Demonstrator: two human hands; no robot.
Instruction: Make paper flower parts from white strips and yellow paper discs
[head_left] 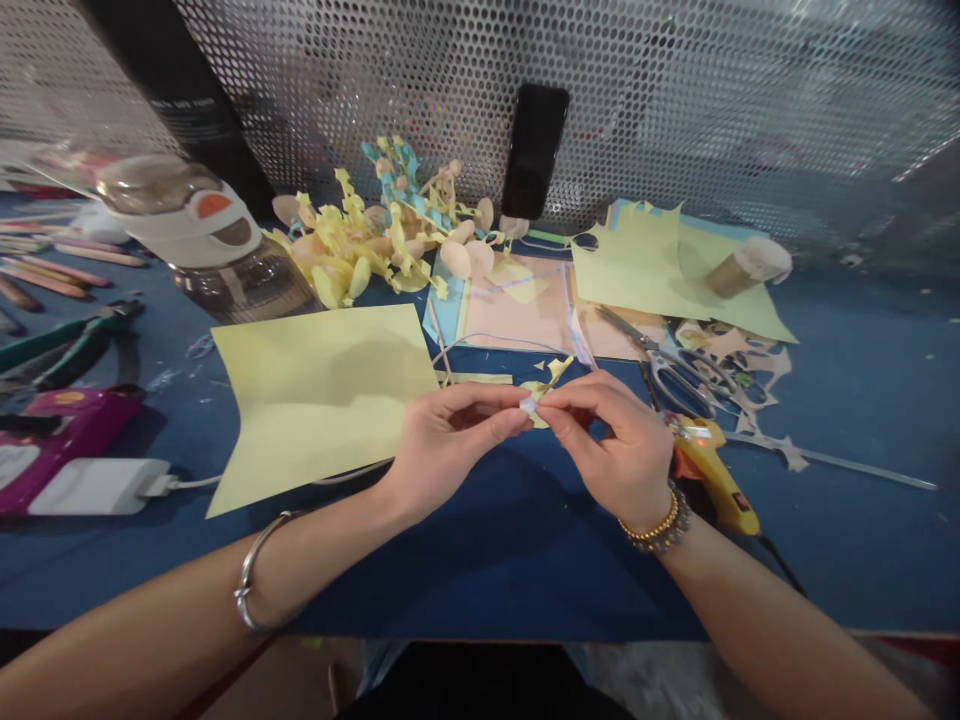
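Observation:
Both hands meet over the blue table, in the middle of the head view. My left hand (461, 430) is closed in a pinch on a small yellow paper piece (555, 373) with a pale whitish bit at its lower end. From the other side, my right hand (615, 435) pinches the same piece, its fingertips almost touching the left ones. To the left lies a large yellow paper sheet (322, 390) with curved cut edges. A yellow glue gun (716, 475) rests just right of my right wrist.
Scissors (679, 370) and paper scraps (750, 350) lie at the right. Behind are yellow paper flowers (345, 240), a phone (535, 150) against perforated metal, and a capped jar (217, 240). Green-handled pliers (75, 345) and a white charger (101, 487) are at the left.

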